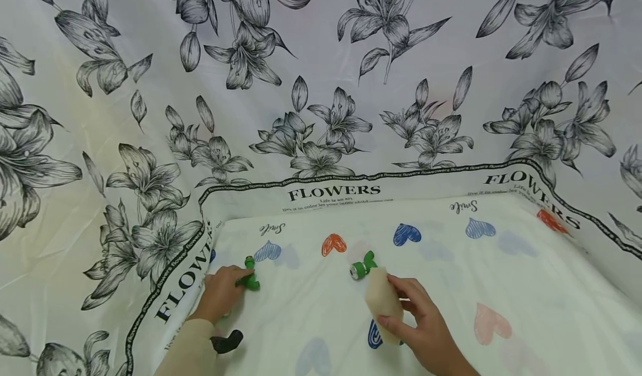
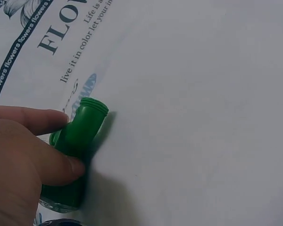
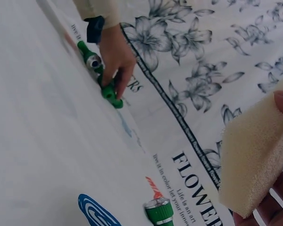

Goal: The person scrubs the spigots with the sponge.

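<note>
My left hand (image 1: 223,292) pinches a green angled flashlight-like piece (image 2: 87,120) with a ribbed end, thumb and forefinger on its sides, low over the white cloth at the left. Near that wrist lies another green piece with a silver ring (image 3: 91,60), seen in the right wrist view. My right hand (image 1: 426,323) grips a cream foam sponge (image 3: 254,148) by its edges, thumb on the near side and fingers on the far side. Just beyond the sponge rests a green angled flashlight (image 1: 370,259) with a silver head, partly overlapped by the sponge in the head view.
A white cloth (image 1: 301,287) with printed hearts covers the surface. Flower-printed fabric (image 1: 321,75) rises at the back and on both sides. A dark curved piece (image 1: 228,341) shows beside the left cuff.
</note>
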The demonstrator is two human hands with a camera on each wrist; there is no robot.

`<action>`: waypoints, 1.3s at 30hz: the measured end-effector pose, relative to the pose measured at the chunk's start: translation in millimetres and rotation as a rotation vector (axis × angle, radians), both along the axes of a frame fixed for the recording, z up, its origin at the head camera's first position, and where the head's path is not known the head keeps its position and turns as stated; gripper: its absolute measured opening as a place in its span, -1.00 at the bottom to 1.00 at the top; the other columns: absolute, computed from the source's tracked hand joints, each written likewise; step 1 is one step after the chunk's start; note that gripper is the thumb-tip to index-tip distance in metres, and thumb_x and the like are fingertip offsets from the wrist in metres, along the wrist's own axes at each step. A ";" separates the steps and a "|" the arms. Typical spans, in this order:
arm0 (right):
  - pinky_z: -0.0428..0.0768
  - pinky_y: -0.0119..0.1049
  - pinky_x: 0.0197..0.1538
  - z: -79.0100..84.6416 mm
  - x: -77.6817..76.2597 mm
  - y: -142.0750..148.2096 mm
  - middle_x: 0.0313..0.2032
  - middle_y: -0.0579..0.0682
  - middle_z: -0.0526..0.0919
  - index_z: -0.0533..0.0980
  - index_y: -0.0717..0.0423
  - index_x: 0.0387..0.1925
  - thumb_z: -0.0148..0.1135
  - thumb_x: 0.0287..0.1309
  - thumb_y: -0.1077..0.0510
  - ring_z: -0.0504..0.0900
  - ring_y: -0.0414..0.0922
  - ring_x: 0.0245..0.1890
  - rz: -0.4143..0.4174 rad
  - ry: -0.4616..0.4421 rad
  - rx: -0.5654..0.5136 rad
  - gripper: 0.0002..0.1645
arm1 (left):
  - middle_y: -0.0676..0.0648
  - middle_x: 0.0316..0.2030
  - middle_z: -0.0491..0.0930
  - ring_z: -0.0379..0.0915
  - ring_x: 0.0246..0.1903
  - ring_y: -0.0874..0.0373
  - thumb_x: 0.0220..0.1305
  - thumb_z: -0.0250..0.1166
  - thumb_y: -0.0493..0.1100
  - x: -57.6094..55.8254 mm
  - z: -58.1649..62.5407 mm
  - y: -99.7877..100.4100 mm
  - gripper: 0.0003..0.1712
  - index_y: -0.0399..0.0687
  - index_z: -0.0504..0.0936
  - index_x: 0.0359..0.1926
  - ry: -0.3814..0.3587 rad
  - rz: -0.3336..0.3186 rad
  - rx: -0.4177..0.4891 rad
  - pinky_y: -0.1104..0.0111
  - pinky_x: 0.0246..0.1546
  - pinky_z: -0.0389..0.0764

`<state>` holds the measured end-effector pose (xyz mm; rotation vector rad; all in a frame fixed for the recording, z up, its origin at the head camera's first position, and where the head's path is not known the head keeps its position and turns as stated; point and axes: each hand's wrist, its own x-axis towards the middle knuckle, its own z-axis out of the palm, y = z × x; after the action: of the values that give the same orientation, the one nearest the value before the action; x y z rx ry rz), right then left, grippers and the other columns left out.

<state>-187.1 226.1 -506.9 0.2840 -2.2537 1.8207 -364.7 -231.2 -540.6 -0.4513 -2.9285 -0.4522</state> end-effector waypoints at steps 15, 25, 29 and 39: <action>0.67 -0.35 0.19 18.5 1.8 18.5 0.23 -0.09 0.56 0.47 -0.04 0.53 0.57 0.33 0.21 0.58 -0.07 0.16 -0.045 0.092 0.024 -0.20 | -0.30 0.14 0.64 0.52 0.06 -0.33 0.17 0.41 -0.45 -5.3 8.4 47.7 -0.39 -0.08 0.76 0.27 -0.069 0.032 -0.067 -0.38 0.01 0.33; 0.65 -0.40 0.18 23.7 7.5 37.1 0.24 -0.03 0.56 0.46 0.04 0.52 0.55 0.26 0.38 0.59 -0.07 0.14 -0.100 0.173 0.022 -0.15 | -0.13 0.35 0.58 0.58 0.24 -0.12 0.43 0.53 -0.14 1.2 23.8 161.6 -0.22 -0.04 0.45 0.58 -0.077 -0.211 0.384 -0.08 0.22 0.64; 0.64 -0.41 0.18 25.9 12.4 40.6 0.25 -0.02 0.55 0.46 0.04 0.52 0.54 0.27 0.39 0.59 -0.03 0.14 -0.121 0.168 0.019 -0.16 | -0.02 0.27 0.63 0.62 0.20 -0.06 0.41 0.57 -0.09 10.8 27.2 203.4 -0.13 -0.03 0.39 0.61 -0.047 -0.299 0.500 -0.02 0.16 0.69; 0.63 -0.42 0.19 29.1 22.7 47.6 0.30 -0.01 0.52 0.46 0.00 0.53 0.54 0.29 0.37 0.58 -0.05 0.16 -0.162 0.121 -0.013 -0.17 | -0.11 0.24 0.64 0.58 0.18 -0.02 0.39 0.57 -0.08 13.7 6.4 253.5 -0.12 -0.05 0.37 0.61 -0.148 -0.290 0.610 -0.04 0.16 0.66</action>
<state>-164.4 273.7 -477.7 0.1978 -2.1165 1.6888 -351.0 22.3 -534.2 -0.7667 -2.6533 -1.4085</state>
